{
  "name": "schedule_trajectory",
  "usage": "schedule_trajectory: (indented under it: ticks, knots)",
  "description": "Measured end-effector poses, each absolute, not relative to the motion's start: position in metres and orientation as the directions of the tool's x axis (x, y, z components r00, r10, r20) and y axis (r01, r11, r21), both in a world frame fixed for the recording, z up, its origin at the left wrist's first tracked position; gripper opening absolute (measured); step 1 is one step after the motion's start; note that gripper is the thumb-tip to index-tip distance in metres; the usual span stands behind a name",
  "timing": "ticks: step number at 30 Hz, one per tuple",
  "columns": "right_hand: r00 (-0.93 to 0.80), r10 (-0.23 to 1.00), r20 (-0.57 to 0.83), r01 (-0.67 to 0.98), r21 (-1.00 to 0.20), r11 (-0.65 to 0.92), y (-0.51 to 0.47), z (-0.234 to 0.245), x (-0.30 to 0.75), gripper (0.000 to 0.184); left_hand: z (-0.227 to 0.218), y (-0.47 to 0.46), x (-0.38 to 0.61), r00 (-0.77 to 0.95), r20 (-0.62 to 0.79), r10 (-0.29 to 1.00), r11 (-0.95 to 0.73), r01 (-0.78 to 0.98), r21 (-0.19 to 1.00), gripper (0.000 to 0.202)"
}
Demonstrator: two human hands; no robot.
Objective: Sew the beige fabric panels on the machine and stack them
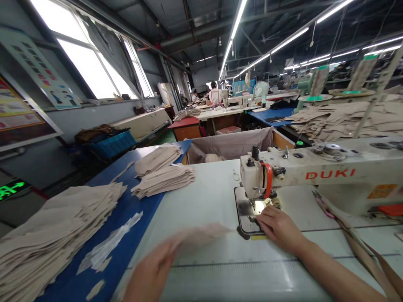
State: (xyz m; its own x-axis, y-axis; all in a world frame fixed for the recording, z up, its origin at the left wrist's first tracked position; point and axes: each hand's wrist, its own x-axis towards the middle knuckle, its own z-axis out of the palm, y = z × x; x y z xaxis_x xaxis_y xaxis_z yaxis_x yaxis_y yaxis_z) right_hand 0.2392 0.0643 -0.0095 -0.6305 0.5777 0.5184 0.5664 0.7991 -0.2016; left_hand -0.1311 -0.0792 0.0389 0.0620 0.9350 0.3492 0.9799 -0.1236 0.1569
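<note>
My left hand (154, 266), smeared by motion, is closed on one end of a small beige fabric piece (203, 235) above the pale sewing table (201, 201). The piece stretches right toward the needle plate (247, 209). By the presser foot of the white sewing machine (256, 178), my right hand (278, 224) rests with its fingertips pinched together under the lit needle area. Whatever those fingers hold, if anything, is hidden. Scissors (324, 204) with pink handles lie on the machine bed to the right, beside long beige strips (355, 241).
Two bundles of beige pieces (163, 180) and a larger fabric stack (56, 226) lie on the blue surface (126, 235) at left, near a whitish scrap (110, 241). A cloth-lined bin (229, 144) stands behind the table. More cut fabric (355, 117) is piled at back right.
</note>
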Motion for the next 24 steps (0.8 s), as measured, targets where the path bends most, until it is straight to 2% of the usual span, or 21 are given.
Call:
schedule_trajectory:
  ticks: [2,4,5,7,10,14,18,24]
  knots:
    - [-0.629,0.583,0.514,0.573,-0.200,0.795,0.064,-0.011,0.239,0.028,0.093,-0.039,-0.151,-0.172,0.425,0.889,0.105,0.979,0.177,0.037]
    - [-0.619,0.596,0.511,0.583,-0.210,0.785,0.065,-0.014,0.239,0.027,0.141,0.005,-0.169,-0.325,0.554,0.766,0.289,0.945,0.155,0.042]
    - [-0.614,0.604,0.509,0.587,-0.217,0.780,0.065,-0.014,0.239,0.027,0.158,0.027,-0.176,-0.330,0.600,0.728,0.313,0.940,0.137,0.043]
    - [-0.605,0.618,0.502,0.597,-0.227,0.769,0.064,-0.016,0.239,0.028,0.174,0.065,-0.188,-0.295,0.588,0.754,0.300,0.950,0.091,0.042]
    - [-0.591,0.630,0.503,0.607,-0.236,0.759,0.064,-0.015,0.238,0.028,0.157,0.107,-0.199,-0.273,0.471,0.839,0.278,0.959,0.061,0.041]
    - [-0.575,0.633,0.518,0.612,-0.241,0.753,0.063,-0.016,0.236,0.030,0.103,0.126,-0.207,-0.345,0.334,0.877,0.351,0.935,0.044,0.039]
    - [-0.574,0.575,0.583,0.579,-0.207,0.789,0.066,-0.022,0.240,0.028,0.074,0.113,-0.216,-0.348,0.333,0.876,0.369,0.930,0.001,0.045]
    - [-0.594,0.412,0.691,0.501,-0.083,0.862,0.075,-0.021,0.245,0.025,0.098,0.053,-0.268,-0.364,0.414,0.834,0.423,0.904,-0.058,0.041]
